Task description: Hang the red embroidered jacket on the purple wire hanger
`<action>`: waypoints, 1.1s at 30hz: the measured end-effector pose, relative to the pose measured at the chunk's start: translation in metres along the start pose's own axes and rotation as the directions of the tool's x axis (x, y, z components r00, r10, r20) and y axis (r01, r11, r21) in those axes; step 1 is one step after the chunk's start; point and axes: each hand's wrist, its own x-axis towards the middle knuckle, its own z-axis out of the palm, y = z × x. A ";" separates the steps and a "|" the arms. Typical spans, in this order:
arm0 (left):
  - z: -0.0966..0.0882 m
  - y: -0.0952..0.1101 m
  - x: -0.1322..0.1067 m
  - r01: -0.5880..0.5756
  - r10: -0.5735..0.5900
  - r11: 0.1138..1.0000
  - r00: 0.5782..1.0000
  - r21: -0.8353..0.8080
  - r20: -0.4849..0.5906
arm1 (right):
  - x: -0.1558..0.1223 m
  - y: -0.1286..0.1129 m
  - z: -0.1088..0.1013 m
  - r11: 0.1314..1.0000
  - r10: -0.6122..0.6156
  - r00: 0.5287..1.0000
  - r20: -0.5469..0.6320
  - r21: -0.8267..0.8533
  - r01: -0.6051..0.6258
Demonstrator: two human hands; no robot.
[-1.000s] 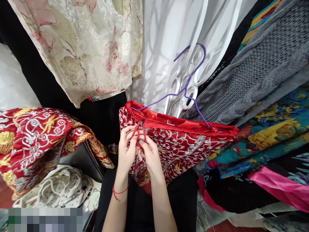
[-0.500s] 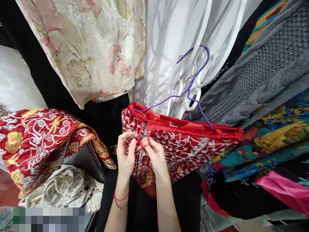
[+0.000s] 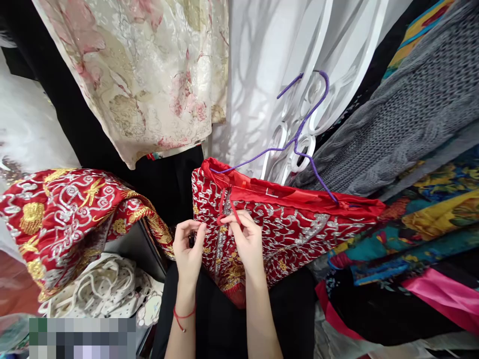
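A red garment (image 3: 299, 224) with silver and gold embroidery hangs by its red waistband from a purple hanger (image 3: 288, 144). At its front dangles a thin red cord (image 3: 223, 199), looped loosely near the opening. My right hand (image 3: 247, 239) pinches this cord between thumb and fingers, in front of the embroidery. To the left of the loop is my left hand (image 3: 189, 247), its thumb and forefinger drawn together in a pinch. Whether a cord end sits between those fingertips cannot be made out. A red string bracelet (image 3: 184, 315) circles my left wrist.
Another red embroidered garment (image 3: 82, 209) lies draped at the left, above a bunched white spotted cloth (image 3: 108, 284). A cream floral garment (image 3: 149, 75) hangs overhead. White curved metalwork (image 3: 310, 99) supports the hanger. Grey knitwear (image 3: 404, 109) and patterned fabrics (image 3: 430, 209) crowd the right.
My left hand has moved left and down, away from the cord loop. My right hand has shifted slightly right, still pinching the cord. The view has moved a little.
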 end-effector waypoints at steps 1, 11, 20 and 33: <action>-0.001 0.000 0.001 -0.003 0.003 1.000 1.000 -0.026 0.007 | 0.000 -0.001 -0.001 1.000 0.002 1.000 0.009 -0.003 -0.002; 0.020 0.012 -0.002 -0.008 0.012 0.998 0.999 -0.068 0.051 | -0.003 -0.004 -0.008 0.994 -0.043 0.997 0.056 -0.102 0.049; 0.003 -0.046 -0.004 0.163 -0.146 0.982 0.977 0.100 -0.158 | -0.003 -0.011 -0.018 0.979 -0.071 0.996 0.052 -0.189 0.080; 0.014 0.028 0.013 -0.298 0.118 0.911 0.851 0.286 0.512 | -0.001 -0.011 -0.028 0.996 0.053 0.976 0.211 -0.076 -0.038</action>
